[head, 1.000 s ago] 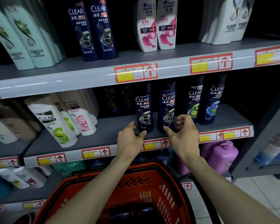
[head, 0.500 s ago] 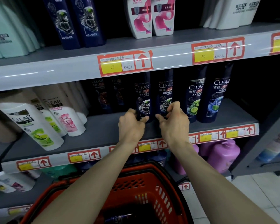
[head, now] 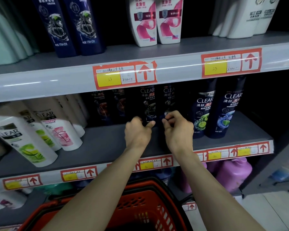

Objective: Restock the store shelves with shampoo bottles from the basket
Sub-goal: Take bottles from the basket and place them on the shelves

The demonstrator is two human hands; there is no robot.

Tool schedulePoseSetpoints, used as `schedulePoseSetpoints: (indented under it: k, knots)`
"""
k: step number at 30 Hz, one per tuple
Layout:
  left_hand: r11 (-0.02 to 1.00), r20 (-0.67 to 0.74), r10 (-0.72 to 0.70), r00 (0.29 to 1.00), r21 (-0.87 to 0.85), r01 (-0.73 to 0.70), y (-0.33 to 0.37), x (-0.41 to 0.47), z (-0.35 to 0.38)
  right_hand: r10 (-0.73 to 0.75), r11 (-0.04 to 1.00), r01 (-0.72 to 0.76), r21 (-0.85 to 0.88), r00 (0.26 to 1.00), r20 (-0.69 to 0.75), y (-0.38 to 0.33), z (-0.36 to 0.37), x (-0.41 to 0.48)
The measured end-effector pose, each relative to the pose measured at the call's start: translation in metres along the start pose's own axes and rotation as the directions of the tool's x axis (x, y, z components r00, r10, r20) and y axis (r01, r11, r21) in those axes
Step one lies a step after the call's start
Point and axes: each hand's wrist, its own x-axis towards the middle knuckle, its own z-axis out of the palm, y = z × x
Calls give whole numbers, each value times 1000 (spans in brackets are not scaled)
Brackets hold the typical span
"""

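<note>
Shampoo bottles [head: 148, 104] at twelve o'clock stand crowded. Left hand [head: 137, 132] and right hand [head: 178, 132] curl fingers against them, grip unclear; a shove may topple the green-label bottle [head: 201, 112] at two o'clock.

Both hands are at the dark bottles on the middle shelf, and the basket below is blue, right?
No, the basket is red, not blue, as the head view shows. The left hand and right hand are at the dark bottles on the middle shelf.

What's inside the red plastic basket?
In the red plastic basket, only its perforated wall and a dark bottom show. Both forearms and the picture edge hide the rest.
</note>
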Motion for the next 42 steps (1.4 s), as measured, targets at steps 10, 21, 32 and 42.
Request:
schedulePoseSetpoints:
  k: [10, 21, 32, 42]
  knots:
    - [994, 5, 77, 997, 75, -77, -5, -1, 5, 61, 997, -70, 42, 980, 188, 5, 0, 5]
    - [992, -18, 83, 996, 99, -81, -6, -1, 11, 46, 999, -46, -1, 988, 144, 6, 1, 6]
    - [980, 191, 54, 980, 178, -88, -2, -11, 2, -4, 997, 21, -80, 978, 207, 4, -2, 3]
    - [992, 254, 64, 965, 85, -88, 14, -51, -33, -24, 968, 115, -224, 927, 374, -27, -55, -21]
